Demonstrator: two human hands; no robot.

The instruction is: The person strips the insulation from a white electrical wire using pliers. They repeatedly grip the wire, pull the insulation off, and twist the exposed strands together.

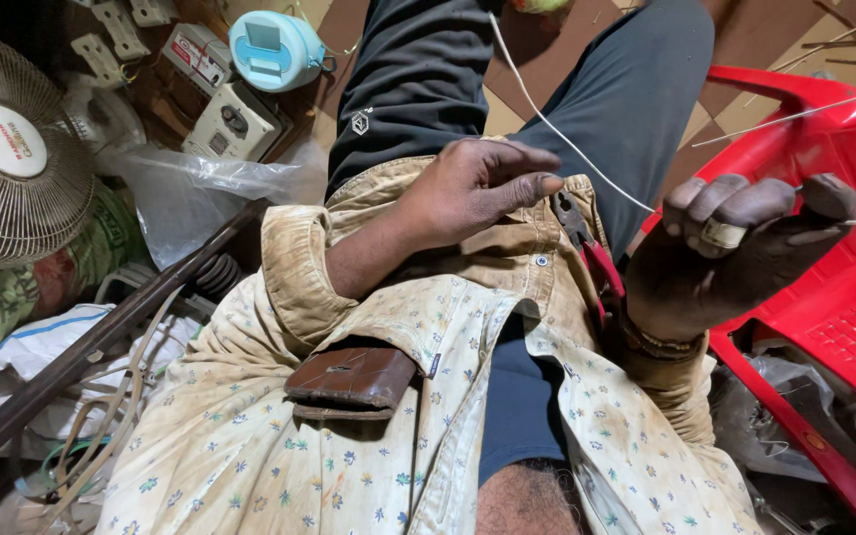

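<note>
My right hand (735,248) pinches a thin white wire (572,144) between thumb and fingers. My left hand (473,188) rests beside red-handled pliers (591,253), fingers pressed together.

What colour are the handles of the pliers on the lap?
The pliers have red handles, seen in the head view.

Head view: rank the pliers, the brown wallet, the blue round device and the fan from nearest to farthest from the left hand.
From the left hand:
1. Pliers, just right of its fingertips, red handles pointing down.
2. Wallet, below, sticking out of the shirt pocket.
3. Blue device, up and to the left on the floor.
4. Fan, at the far left edge.
</note>
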